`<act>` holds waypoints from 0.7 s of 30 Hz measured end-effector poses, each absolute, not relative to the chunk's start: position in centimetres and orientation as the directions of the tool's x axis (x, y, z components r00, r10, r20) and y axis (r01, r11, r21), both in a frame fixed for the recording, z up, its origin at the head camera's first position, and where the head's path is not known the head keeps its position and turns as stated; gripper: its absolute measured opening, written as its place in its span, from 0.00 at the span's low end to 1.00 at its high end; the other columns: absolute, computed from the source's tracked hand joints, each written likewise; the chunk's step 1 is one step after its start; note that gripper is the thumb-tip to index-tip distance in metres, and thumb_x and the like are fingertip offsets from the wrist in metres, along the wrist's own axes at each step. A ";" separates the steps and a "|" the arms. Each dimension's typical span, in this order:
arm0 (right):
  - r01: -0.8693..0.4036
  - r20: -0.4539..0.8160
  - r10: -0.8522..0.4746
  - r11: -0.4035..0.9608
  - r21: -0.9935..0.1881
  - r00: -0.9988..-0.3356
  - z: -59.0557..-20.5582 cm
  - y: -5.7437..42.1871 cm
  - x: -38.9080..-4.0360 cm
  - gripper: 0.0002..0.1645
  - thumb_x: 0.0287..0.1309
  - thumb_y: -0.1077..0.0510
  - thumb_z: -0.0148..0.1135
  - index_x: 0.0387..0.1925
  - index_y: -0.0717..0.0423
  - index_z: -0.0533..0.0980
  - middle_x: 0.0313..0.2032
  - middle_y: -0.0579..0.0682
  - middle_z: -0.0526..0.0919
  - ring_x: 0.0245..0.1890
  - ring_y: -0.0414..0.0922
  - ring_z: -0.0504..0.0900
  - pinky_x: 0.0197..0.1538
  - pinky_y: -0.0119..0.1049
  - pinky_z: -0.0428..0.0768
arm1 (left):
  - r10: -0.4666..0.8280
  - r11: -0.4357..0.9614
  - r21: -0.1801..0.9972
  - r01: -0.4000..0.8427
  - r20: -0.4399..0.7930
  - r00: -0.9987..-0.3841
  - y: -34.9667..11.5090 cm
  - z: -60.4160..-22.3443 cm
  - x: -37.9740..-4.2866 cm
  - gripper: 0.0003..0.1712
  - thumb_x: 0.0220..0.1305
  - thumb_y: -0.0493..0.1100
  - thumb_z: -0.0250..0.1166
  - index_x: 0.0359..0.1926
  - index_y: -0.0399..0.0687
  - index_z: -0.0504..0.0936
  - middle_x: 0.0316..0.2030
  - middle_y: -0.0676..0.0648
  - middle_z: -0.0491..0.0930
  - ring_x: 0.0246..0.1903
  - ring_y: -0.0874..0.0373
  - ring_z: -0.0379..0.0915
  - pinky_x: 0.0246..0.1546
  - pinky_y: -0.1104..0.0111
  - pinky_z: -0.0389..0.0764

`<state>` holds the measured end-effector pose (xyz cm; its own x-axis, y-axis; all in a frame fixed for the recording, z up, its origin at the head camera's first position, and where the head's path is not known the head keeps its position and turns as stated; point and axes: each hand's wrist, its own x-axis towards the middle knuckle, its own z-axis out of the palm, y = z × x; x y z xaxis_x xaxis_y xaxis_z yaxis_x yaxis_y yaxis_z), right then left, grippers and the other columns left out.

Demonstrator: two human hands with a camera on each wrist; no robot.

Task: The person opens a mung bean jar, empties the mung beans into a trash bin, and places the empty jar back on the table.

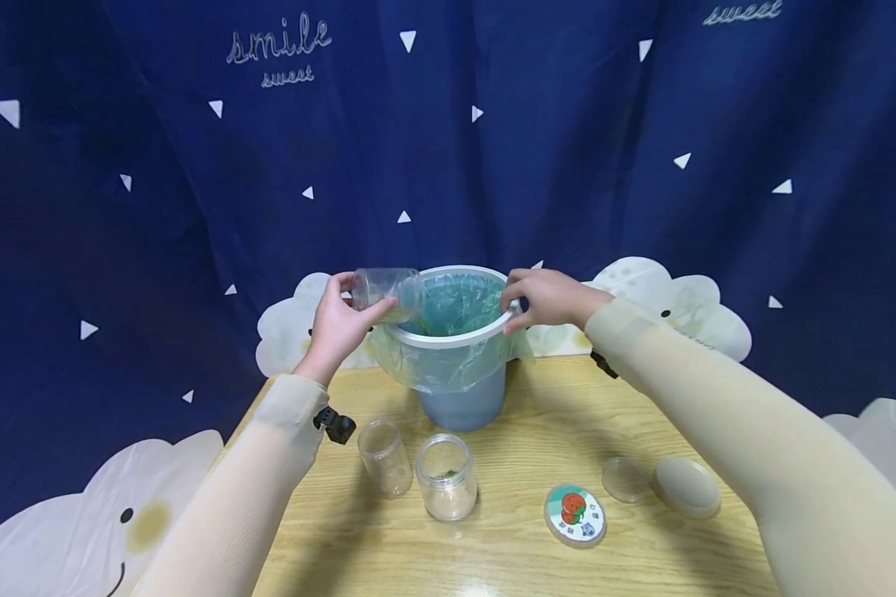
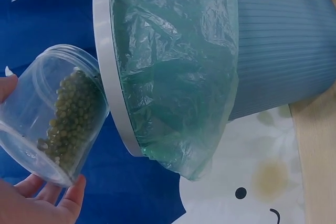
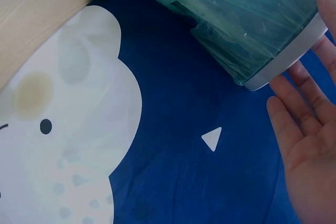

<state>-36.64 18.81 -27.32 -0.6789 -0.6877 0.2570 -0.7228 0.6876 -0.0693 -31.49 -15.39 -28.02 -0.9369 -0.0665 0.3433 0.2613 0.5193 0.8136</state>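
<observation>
In my left hand (image 1: 338,330) is a clear plastic jar (image 1: 382,290), gripped round its body and tipped onto its side. Small green beans (image 2: 76,121), like mung beans, lie along the jar's lower side. The jar's mouth is at the left of the white rim (image 1: 455,341) of a blue trash bin (image 1: 465,410). A thin green bag (image 1: 448,371) lines the bin and folds down outside it. My right hand (image 1: 548,297) holds the rim on the right, thumb on one side and fingers on the other, as the right wrist view (image 3: 310,135) shows.
On the wooden table (image 1: 523,464), in front of the bin, stand a clear jar (image 1: 385,464) and another jar (image 1: 448,497) with a little green matter inside. Rightward lie a tomato-print lid (image 1: 577,516), a clear lid (image 1: 625,480) and a pale lid (image 1: 687,487). Behind hangs a blue curtain (image 1: 448,166).
</observation>
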 end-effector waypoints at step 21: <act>-0.723 0.263 -0.688 0.688 -0.062 -0.677 -27.3 18.6 -36.6 0.20 0.50 0.44 0.80 0.39 0.52 0.86 0.45 0.53 0.81 0.44 0.56 0.82 0.52 0.49 0.80 | -0.072 0.546 0.794 0.268 0.363 -0.929 -15.3 -27.2 -31.3 0.50 0.61 0.57 0.74 0.77 0.47 0.61 0.71 0.40 0.64 0.61 0.43 0.68 0.58 0.51 0.78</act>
<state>-36.58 18.65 -27.28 -0.6765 -0.6879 0.2630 -0.7234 0.6876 -0.0625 -31.27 -15.31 -27.25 -0.9290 -0.0716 0.3631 0.2681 0.5461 0.7937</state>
